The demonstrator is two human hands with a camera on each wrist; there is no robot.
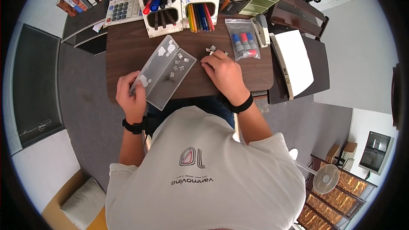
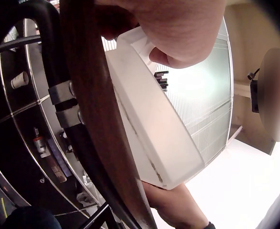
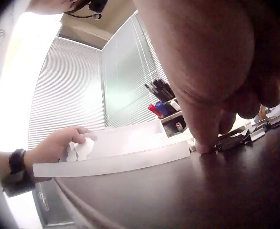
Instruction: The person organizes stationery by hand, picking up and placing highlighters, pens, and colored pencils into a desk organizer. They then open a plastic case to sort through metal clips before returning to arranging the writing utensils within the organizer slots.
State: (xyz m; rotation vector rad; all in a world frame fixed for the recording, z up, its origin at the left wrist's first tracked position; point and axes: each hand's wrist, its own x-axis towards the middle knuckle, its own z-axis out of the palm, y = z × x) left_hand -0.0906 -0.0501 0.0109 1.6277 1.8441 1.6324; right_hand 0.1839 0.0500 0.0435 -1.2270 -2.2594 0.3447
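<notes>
Left hand (image 1: 131, 96): thumb and fingers curled round the lid edge of an open, oblong, translucent plastic case (image 1: 160, 93), small shiny metal pieces (image 1: 177, 62) inside. Right hand (image 1: 228, 76): fingers bent down at similar loose bits (image 1: 212, 48) on wood-grain table (image 1: 191, 84); pinch indeterminable.

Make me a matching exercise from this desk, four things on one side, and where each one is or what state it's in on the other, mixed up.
Column one
1. Calculator
2. Plastic case
3. Clear bag
4. Right hand

Column two
A. Holding items with blue and red parts, beside the stapler
B. Reaching down to the loose metal pieces on the table
C. To the left of the white pen organizer
D. Open, gripped by the left hand

Right pairs: 1-C, 2-D, 3-A, 4-B
</notes>
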